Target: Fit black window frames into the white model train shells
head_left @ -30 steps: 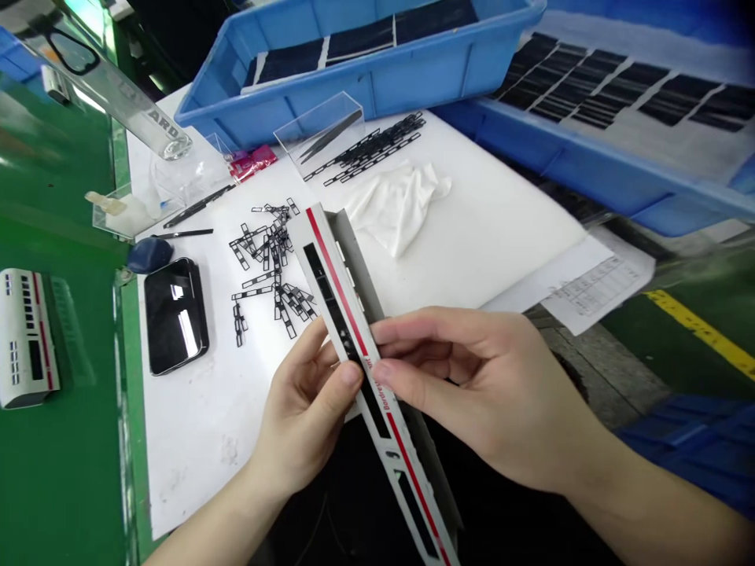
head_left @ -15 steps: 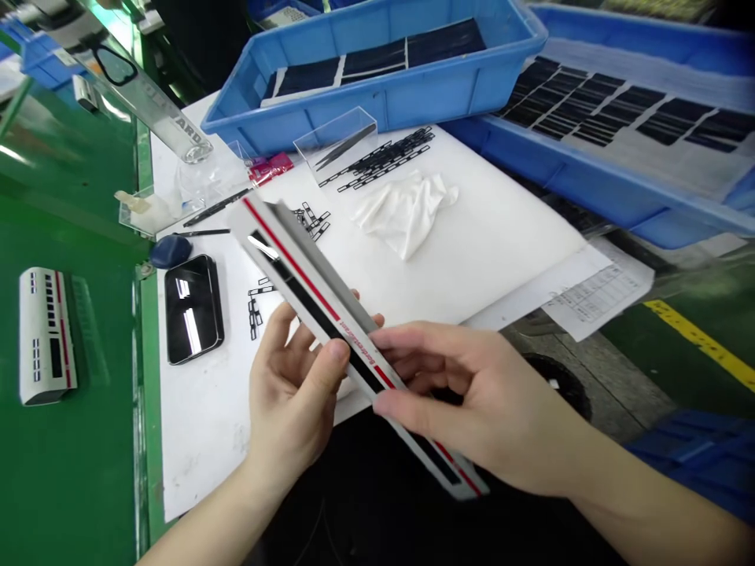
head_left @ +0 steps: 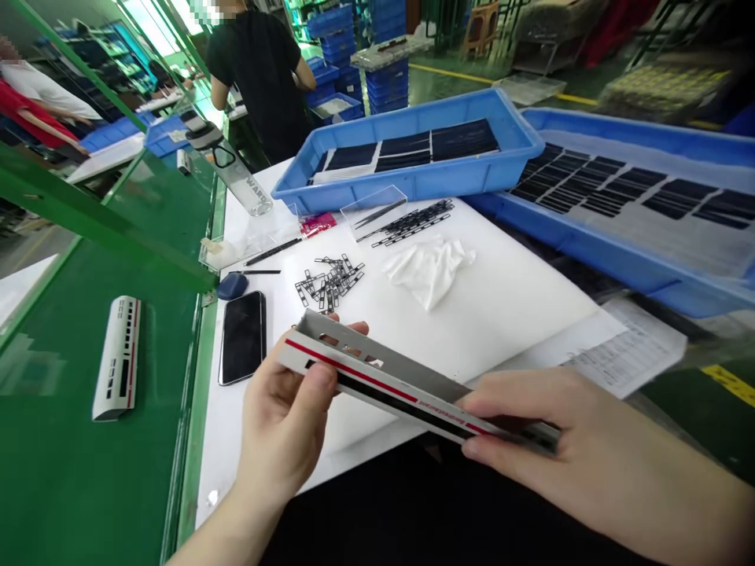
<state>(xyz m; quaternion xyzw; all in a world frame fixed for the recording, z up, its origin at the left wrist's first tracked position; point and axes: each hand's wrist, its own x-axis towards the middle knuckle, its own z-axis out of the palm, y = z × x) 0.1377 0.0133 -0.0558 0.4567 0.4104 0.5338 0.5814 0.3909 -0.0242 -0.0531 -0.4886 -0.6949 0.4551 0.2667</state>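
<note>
Model railcar shell: light, thin-walled, likely fragile; left hand curled around one end, right hand pinching the other.

- The left hand sits low near the middle of the view, palm turned toward the right hand, gripping.
- Its thumb lies in front, tip pointing right, while the left fingertips show higher up, curled round from behind.
- The right hand reaches in from the lower right, nearly level, its fingers stretched leftward and its thumb underneath them, pinching.
- The bare left forearm rises from the bottom edge; the bare right forearm runs off the right edge.
- The two hands are well apart, at about the same height.
</note>
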